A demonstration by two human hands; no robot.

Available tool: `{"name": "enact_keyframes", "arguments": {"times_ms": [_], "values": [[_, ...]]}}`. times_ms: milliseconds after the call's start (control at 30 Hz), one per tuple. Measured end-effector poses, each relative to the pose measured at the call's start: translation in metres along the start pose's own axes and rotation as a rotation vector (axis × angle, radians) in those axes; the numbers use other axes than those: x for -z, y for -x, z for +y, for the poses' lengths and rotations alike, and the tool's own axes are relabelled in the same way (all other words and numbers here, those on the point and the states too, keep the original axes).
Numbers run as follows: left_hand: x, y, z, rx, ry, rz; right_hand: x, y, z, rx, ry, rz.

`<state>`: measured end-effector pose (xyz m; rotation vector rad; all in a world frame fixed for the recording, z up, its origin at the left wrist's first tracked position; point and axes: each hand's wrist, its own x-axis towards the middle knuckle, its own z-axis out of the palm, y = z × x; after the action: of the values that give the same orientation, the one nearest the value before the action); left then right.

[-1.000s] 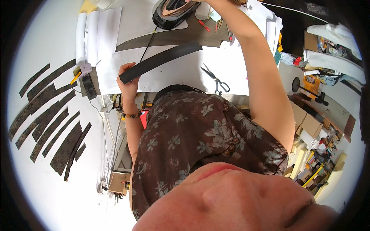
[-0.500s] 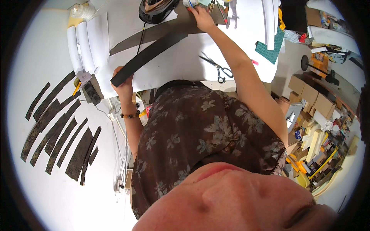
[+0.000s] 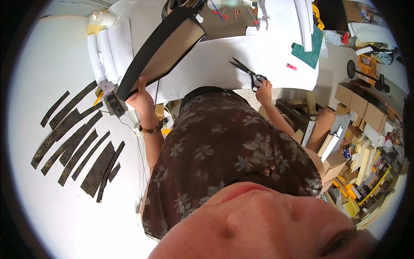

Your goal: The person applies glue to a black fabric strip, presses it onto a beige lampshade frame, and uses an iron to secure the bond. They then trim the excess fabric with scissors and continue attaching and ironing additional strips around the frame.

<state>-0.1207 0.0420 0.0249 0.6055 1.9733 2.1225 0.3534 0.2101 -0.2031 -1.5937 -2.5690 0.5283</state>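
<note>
My left hand (image 3: 142, 101) is closed on the lower end of a curved black-edged panel (image 3: 172, 54), its thumb lying against the panel's tan face. Raised over the left part of the white worktable, the panel stands tilted with its wide black edge toward the upper left. On the table's near side lies a pair of black-handled scissors (image 3: 242, 65), blades angled to the far left and slightly apart. My right hand (image 3: 264, 90) has its fingers closed at the scissors' handle loops. What the panel's far side looks like is hidden.
White paper rolls (image 3: 101, 54) lie at the table's left. Curved dark patterned strips (image 3: 79, 142) hang or lie on the white surface further left. A green cutting mat (image 3: 311, 48) and a pink object (image 3: 291, 67) are at right. Cardboard boxes (image 3: 358, 105) crowd the far right.
My right hand has come back from the far side of the table to the scissors. The panel in my left hand has tilted up, and its tan face now shows.
</note>
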Motion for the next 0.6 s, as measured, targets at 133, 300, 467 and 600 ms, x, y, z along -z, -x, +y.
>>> {"name": "enact_keyframes", "arguments": {"times_ms": [133, 300, 467, 600], "values": [[-0.019, -0.006, 0.017, -0.201, 0.001, -0.010, 0.003, 0.003, -0.014, -0.090, 0.125, -0.097], [-0.028, -0.006, 0.031, -0.246, 0.027, -0.016, 0.023, -0.017, -0.028, -0.067, 0.166, -0.280], [-0.039, -0.002, 0.059, -0.388, 0.076, 0.057, 0.027, -0.021, -0.039, -0.054, 0.129, -0.279], [-0.039, -0.004, 0.087, -0.575, 0.005, 0.091, 0.013, -0.027, -0.039, -0.055, 0.089, -0.322]]}}
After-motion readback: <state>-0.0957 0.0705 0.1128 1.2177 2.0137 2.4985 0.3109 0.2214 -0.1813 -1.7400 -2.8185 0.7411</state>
